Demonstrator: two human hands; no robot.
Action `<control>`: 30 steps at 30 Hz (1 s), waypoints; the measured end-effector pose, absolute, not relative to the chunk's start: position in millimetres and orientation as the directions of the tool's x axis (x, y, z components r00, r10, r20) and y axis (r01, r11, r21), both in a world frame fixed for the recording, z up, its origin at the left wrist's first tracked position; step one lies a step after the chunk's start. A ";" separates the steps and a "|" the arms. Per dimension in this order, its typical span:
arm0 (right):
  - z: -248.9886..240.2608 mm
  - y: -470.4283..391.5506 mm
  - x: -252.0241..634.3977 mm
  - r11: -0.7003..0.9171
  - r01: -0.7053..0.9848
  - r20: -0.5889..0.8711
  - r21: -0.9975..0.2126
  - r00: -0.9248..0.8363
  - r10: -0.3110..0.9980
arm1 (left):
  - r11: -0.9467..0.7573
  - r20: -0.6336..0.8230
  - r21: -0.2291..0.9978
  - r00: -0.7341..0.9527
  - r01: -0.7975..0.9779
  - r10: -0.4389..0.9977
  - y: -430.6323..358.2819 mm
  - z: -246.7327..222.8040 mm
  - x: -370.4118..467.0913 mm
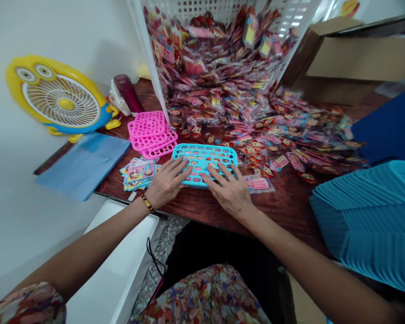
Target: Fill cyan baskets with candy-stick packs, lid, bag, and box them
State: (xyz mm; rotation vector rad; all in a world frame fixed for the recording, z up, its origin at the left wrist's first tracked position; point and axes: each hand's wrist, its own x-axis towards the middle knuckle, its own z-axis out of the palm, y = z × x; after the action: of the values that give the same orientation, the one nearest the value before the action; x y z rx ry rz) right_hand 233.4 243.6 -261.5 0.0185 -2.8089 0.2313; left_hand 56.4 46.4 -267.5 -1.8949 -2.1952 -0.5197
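Observation:
A turquoise plastic lid with oval holes (205,155) lies flat near the front edge of the table, apparently over a shallow basket whose contents show only in bits through the holes. My left hand (168,180) rests on its left end with fingers stretched out. On the right part, my right hand (231,189) lies with fingers spread, pressing from above. Left of my left hand is a pile of printed sticker cards (140,173). Pink perforated lids (151,132) are stacked behind them. A small clear packet with pink contents (258,183) sits beside my right hand.
A white crate (151,58) at the back spills many small packets (256,112) across the table. Stacked turquoise baskets (374,216) stand at the right, a cardboard box (351,63) behind. At left are a yellow fan (67,104), a dark red bottle (128,93) and blue sheets (84,164).

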 end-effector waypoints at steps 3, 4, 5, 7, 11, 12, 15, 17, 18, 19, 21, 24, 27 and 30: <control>-258.0 243.9 233.8 0.989 -0.041 0.335 -0.141 -0.942 0.008 | 0.085 0.361 0.135 -0.129 0.987 0.924 46.3 -257.3 56.5; -256.4 245.0 233.5 0.989 -0.052 0.332 -0.137 -0.943 -0.004 | 0.087 0.347 0.140 -0.131 0.986 0.929 48.1 -251.5 56.0; -254.8 246.2 233.1 0.989 -0.065 0.330 -0.134 -0.944 -0.017 | 0.105 0.331 0.146 -0.148 0.984 0.932 51.4 -245.0 55.2; -252.1 248.1 232.5 0.989 -0.084 0.327 -0.123 -0.944 -0.040 | 0.172 0.307 0.148 -0.210 0.974 0.928 63.7 -232.4 53.5; -248.6 247.0 233.1 0.992 -0.081 0.333 -0.101 -0.942 -0.043 | 0.260 0.319 0.109 -0.281 0.960 0.905 101.8 -223.5 52.5; -247.4 246.5 233.3 0.992 -0.075 0.337 -0.103 -0.941 -0.037 | 0.262 0.318 0.094 -0.279 0.960 0.906 110.1 -225.6 53.2; -242.2 248.4 231.8 0.988 -0.066 0.342 -0.141 -0.940 -0.014 | 0.254 0.296 0.047 -0.257 0.966 0.920 123.8 -236.2 56.5; -238.7 253.3 228.6 0.984 -0.045 0.342 -0.173 -0.940 0.017 | 0.247 0.278 0.027 -0.244 0.969 0.929 124.6 -241.6 58.2; -237.8 256.4 226.5 0.984 -0.028 0.342 -0.179 -0.939 0.036 | 0.248 0.270 0.017 -0.244 0.969 0.932 123.8 -242.8 58.9; -237.6 259.3 224.5 0.984 -0.012 0.339 -0.177 -0.939 0.049 | 0.253 0.262 0.007 -0.246 0.967 0.933 122.8 -242.9 59.6; -239.0 263.4 221.0 0.987 0.018 0.320 -0.162 -0.945 0.069 | 0.264 0.248 -0.009 -0.254 0.964 0.935 121.3 -240.3 61.1; -241.9 263.4 218.4 0.983 0.059 0.258 -0.174 -0.961 0.103 | 0.269 0.254 -0.005 -0.259 0.963 0.932 120.9 -234.7 62.8; -240.6 261.6 218.5 0.975 0.088 0.195 -0.202 -0.972 0.128 | 0.261 0.260 0.017 -0.256 0.965 0.931 120.9 -234.9 61.6; -233.7 266.2 218.5 0.965 0.076 0.115 -0.250 -0.988 0.107 | 0.262 0.229 0.053 -0.267 0.964 0.936 122.4 -237.2 55.1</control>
State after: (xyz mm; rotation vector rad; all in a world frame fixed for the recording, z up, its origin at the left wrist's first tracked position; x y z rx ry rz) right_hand 218.5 266.2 -233.7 -0.1400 -2.9878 0.3725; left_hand 55.1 122.4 -237.2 -1.8017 -2.3710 -0.2731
